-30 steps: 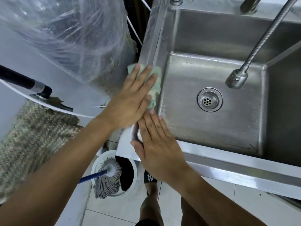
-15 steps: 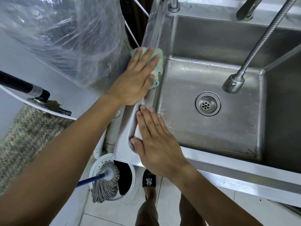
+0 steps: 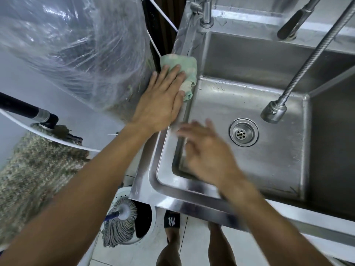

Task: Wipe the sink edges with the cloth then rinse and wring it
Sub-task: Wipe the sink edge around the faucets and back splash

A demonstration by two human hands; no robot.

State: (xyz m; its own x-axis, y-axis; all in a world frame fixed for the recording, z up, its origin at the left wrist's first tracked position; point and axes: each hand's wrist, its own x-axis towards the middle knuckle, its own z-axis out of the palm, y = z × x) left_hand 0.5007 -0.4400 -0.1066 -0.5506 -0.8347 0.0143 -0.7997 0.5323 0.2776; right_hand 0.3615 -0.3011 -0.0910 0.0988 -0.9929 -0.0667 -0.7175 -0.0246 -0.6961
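Left hand [image 3: 161, 100] pressing flat on cloth [image 3: 182, 70], wiping sink [image 3: 165, 150] left edge; right hand [image 3: 205, 152] blurred, fingers spread, empty. Next: far edge.

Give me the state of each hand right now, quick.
Left hand: open and flat, pressing the cloth onto the sink edge.
Right hand: open, fingers spread, holding nothing, blurred over the sink basin.

Basin floor around the drain [image 3: 243, 132] lies open; spray head [image 3: 272, 112] hangs over it, apparently not touching.
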